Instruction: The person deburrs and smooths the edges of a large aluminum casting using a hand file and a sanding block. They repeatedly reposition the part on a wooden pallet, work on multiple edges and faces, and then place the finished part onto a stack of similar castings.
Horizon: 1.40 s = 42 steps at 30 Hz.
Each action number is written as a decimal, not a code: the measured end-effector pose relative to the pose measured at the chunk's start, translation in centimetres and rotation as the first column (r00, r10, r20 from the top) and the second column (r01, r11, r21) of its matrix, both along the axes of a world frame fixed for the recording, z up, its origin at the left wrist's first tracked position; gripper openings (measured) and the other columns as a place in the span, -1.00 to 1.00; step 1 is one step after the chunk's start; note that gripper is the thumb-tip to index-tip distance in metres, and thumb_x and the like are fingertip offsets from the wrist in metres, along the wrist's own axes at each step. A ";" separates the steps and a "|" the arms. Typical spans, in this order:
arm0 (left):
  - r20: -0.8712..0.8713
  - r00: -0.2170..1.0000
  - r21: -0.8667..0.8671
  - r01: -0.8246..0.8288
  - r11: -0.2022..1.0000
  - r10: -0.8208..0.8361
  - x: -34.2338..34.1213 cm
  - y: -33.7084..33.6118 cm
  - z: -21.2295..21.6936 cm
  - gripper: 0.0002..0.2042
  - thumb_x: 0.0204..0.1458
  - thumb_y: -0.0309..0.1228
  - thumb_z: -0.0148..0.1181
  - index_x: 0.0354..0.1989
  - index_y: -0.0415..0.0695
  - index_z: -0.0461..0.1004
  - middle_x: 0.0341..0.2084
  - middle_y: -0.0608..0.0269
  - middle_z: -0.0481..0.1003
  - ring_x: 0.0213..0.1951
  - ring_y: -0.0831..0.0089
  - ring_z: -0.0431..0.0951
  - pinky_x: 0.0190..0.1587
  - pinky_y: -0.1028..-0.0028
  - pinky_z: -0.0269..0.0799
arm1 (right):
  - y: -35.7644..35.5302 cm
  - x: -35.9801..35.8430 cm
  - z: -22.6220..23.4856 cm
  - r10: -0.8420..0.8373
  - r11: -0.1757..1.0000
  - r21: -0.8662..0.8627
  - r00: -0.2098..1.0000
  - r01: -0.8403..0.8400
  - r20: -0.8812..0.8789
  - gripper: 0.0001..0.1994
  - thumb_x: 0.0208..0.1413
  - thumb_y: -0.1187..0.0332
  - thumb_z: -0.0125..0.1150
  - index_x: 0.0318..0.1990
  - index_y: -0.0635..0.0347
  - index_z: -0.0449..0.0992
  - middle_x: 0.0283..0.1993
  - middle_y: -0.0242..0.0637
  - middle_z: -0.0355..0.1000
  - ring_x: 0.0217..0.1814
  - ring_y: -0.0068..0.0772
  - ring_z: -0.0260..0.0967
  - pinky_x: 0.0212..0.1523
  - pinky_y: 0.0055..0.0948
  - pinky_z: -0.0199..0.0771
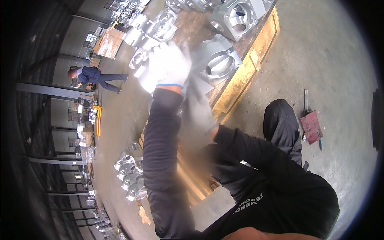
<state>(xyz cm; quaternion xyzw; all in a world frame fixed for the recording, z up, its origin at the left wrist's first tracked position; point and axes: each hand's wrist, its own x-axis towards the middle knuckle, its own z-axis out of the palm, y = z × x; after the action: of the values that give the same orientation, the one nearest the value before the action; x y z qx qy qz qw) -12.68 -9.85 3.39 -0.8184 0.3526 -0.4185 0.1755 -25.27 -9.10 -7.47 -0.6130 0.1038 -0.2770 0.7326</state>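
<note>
My left hand point(170, 66), in a white knit glove with a blue cuff edge, is at a bright silver metal casting point(142, 76) on the pallet. Glare washes out its fingers, so their grip is unclear. Below and to the right, my right hand point(198, 118) is gloved too and smeared by motion; whether it holds anything is hidden in the blur. Near both hands lies a flat grey metal surface point(202, 86). Just right of it sits a silver housing point(218, 60) with a large round bore.
More silver castings point(236, 18) stand along the wooden pallet point(248, 70). Other castings point(132, 172) sit on the floor at left. A red sheet point(312, 127) and a metal bar point(306, 100) lie on the floor at right. Another person point(94, 75) walks at far left.
</note>
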 end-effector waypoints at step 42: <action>-0.140 0.900 -0.909 0.049 0.414 -0.414 2.0 8.4 -0.4 -0.63 0.44 -0.32 -0.01 0.31 -0.21 0.40 0.24 -0.12 0.45 0.27 -0.02 0.47 0.34 0.14 0.37 | -16.6 8.0 5.7 0.748 0.598 -0.563 0.650 -0.571 0.134 -0.33 0.29 0.49 0.05 0.57 0.24 0.15 0.59 -0.12 0.22 0.58 -0.35 0.21 0.51 -0.35 0.27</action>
<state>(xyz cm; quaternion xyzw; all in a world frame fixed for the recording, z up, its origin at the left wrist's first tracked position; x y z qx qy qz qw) -10.70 -1.44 2.97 -0.7883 0.2172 -0.4104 -0.4036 -17.30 -25.67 -1.74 -0.7036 -0.3406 -0.1029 0.6151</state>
